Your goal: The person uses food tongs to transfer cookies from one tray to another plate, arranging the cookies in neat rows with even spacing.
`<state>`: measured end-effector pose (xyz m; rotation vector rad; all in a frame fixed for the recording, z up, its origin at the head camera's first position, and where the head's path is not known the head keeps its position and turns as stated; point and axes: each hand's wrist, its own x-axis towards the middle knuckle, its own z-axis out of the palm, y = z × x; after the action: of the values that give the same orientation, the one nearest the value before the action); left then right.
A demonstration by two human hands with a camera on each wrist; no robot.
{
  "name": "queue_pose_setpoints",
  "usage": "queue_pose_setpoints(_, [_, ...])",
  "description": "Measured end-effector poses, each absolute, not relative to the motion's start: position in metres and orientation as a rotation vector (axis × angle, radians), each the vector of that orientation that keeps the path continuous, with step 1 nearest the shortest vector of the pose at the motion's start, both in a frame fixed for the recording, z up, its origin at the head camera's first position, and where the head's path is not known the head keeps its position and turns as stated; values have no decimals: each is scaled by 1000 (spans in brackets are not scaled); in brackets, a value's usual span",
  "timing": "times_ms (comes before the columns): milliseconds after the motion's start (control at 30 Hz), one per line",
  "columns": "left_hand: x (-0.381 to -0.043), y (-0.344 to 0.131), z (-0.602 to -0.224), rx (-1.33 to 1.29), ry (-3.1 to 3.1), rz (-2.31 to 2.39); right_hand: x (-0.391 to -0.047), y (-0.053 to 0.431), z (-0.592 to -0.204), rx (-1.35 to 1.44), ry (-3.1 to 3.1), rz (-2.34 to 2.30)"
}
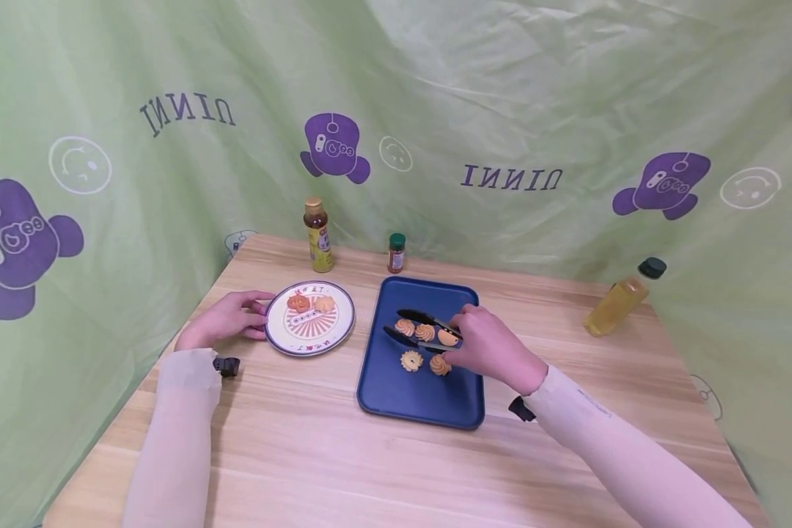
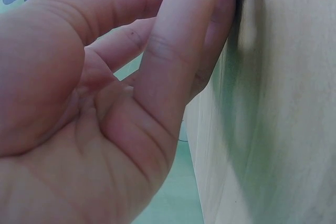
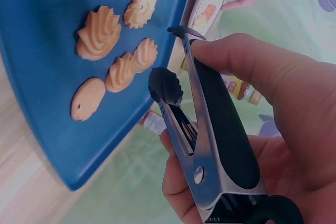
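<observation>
My right hand point(image 1: 491, 345) holds metal tongs point(image 3: 202, 124) with black grips, thumb along one arm and fingers round the other. Their black tips stand apart above the blue tray point(image 1: 416, 400), with nothing between them in the right wrist view. Several swirled cookies point(image 3: 98, 33) lie on the tray; one of them point(image 3: 87, 99) looks smooth. At the left, a round plate point(image 1: 280, 341) with a patterned centre carries two cookies, one reddish-brown point(image 1: 298, 303) and one pale point(image 1: 325, 304). My left hand point(image 1: 227, 320) rests beside it, loosely extended fingers touching its rim.
Behind the plate stands a brown-capped bottle point(image 1: 320, 238) of dark liquid. A small green-capped jar point(image 1: 397, 254) is just behind the tray. On the right, a bottle of yellow oil point(image 1: 617, 306) leans in view. Green printed cloth point(image 1: 435, 88) hangs round the wooden table point(image 1: 290, 440).
</observation>
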<state>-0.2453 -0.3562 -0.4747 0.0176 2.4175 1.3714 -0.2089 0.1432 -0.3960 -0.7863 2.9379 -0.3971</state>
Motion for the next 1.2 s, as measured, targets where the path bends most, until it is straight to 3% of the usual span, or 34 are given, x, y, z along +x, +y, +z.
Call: queue_pose_setpoints(1200, [-244, -353, -472, 19, 2422, 1350, -208, 156, -401, -821, 2973, -367])
